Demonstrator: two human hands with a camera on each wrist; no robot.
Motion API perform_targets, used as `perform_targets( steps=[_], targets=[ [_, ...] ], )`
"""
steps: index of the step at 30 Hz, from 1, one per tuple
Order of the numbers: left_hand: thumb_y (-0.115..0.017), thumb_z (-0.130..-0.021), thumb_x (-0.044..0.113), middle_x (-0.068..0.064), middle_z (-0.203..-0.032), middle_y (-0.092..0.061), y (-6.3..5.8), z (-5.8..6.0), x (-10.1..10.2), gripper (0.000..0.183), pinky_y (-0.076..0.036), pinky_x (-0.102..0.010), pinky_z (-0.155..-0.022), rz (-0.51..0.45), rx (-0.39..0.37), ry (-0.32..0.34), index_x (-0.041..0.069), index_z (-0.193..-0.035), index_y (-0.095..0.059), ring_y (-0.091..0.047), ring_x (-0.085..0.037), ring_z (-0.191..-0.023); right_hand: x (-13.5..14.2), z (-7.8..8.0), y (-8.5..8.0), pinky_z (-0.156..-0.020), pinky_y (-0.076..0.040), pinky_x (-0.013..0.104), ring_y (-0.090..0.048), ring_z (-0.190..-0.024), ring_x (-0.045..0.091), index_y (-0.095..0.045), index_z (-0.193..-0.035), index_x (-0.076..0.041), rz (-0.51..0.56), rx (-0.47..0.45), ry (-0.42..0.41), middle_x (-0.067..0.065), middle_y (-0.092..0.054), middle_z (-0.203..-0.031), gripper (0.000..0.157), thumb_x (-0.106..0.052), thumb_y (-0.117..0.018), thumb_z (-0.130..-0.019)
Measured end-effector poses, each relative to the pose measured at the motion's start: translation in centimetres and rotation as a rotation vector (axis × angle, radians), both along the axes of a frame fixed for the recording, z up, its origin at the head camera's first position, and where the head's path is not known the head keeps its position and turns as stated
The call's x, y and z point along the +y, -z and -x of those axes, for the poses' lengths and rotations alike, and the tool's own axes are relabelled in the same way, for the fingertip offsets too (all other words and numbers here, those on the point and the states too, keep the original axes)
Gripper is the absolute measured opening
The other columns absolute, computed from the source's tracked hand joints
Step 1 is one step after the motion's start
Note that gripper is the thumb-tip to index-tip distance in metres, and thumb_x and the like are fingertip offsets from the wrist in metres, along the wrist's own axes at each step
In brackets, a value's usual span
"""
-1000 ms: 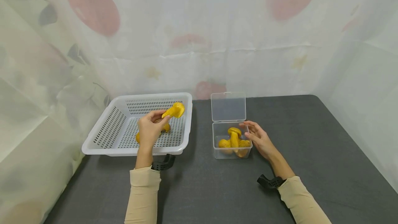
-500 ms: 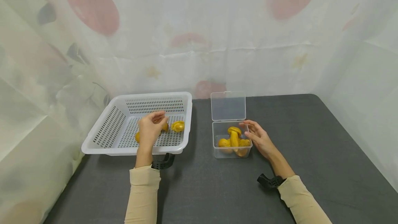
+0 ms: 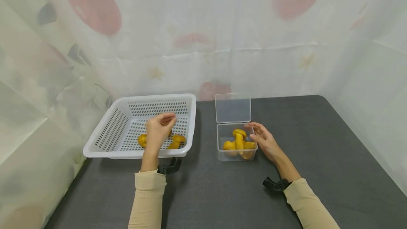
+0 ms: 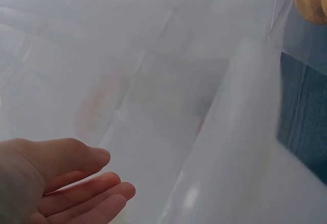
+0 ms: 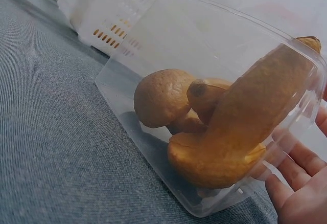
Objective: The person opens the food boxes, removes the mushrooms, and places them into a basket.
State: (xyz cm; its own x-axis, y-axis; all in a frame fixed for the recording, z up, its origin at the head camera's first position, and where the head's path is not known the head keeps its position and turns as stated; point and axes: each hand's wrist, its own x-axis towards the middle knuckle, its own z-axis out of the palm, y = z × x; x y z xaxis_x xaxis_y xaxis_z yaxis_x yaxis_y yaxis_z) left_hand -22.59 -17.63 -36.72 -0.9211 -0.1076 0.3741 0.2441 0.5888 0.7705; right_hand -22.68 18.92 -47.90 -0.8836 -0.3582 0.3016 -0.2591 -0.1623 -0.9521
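Observation:
In the head view my left hand [image 3: 159,130] hovers over the white slotted basket [image 3: 105,147], fingers loosely bent and nothing between them. The left wrist view shows a gap between its thumb and fingers [image 4: 99,198]. Below it lie yellow mushrooms: one [image 3: 176,141] at the basket's right side, another [image 3: 142,140] left of the wrist, a third partly hidden behind the hand. My right hand [image 3: 265,144] touches the right side of a clear plastic box [image 3: 222,155], fingers relaxed along its wall. Several yellow mushrooms [image 3: 239,139] lie inside; one [image 5: 245,116] leans up against the wall.
The box's hinged lid [image 3: 233,109] stands raised at its back. Both containers sit on a dark grey table [image 3: 203,193]. A patterned plastic sheet [image 3: 203,45] hangs behind the table and along its sides.
My left hand let go of a mushroom, which dropped into the basket and came to lie near its right front. The hand then shifted slightly right. My right hand stayed at the box.

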Motion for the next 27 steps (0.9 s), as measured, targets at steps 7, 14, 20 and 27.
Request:
perform_targets(
  steps=[7, 14, 20, 27],
  targets=[
    [-0.069, -0.088, 0.011, -0.019, -0.108, -0.073, -0.7, -0.7, 1.2, 0.023, -0.059, -0.039, -0.089, -0.009, 0.011, 0.092, 0.000, -0.108, -0.071, -0.071, -0.031, -0.101, -0.1, 0.0, -0.2, -0.100, -0.041, 0.005, -0.042, -0.130, -0.007, -0.029, -0.140, 0.007, 0.000, 0.002, 0.006, -0.014, -0.048, -0.137, 0.047, -0.008, -0.047, -0.100],
    [-0.069, -0.088, 0.012, -0.018, -0.110, -0.072, -0.7, -0.9, 2.5, 0.025, -0.059, -0.036, -0.089, -0.044, -0.011, 0.176, -0.001, -0.109, -0.071, -0.070, -0.029, -0.103, -0.1, -0.1, -0.3, -0.100, -0.041, 0.007, -0.041, -0.132, -0.007, -0.027, -0.140, 0.011, 0.007, 0.023, -0.008, -0.012, -0.049, -0.137, 0.049, -0.008, -0.047, -0.100],
    [-0.070, -0.087, 0.010, -0.019, -0.107, -0.073, -0.5, -1.0, 3.6, 0.024, -0.060, -0.036, -0.087, -0.028, 0.011, 0.216, -0.002, -0.107, -0.071, -0.071, -0.030, -0.101, -0.1, -0.1, -0.3, -0.100, -0.042, 0.008, -0.042, -0.132, -0.004, -0.027, -0.141, 0.010, 0.008, 0.020, -0.015, -0.009, -0.048, -0.138, 0.049, -0.008, -0.047, -0.100],
    [-0.069, -0.087, 0.009, -0.017, -0.106, -0.073, -0.2, -1.3, 5.3, 0.021, -0.060, -0.038, -0.086, 0.021, 0.040, 0.276, 0.001, -0.106, -0.072, -0.071, -0.029, -0.101, -0.1, 0.0, -0.2, -0.100, -0.042, 0.008, -0.042, -0.132, -0.003, -0.028, -0.140, 0.009, 0.013, 0.020, -0.015, -0.007, -0.049, -0.139, 0.048, -0.009, -0.047, -0.101]
  ],
)
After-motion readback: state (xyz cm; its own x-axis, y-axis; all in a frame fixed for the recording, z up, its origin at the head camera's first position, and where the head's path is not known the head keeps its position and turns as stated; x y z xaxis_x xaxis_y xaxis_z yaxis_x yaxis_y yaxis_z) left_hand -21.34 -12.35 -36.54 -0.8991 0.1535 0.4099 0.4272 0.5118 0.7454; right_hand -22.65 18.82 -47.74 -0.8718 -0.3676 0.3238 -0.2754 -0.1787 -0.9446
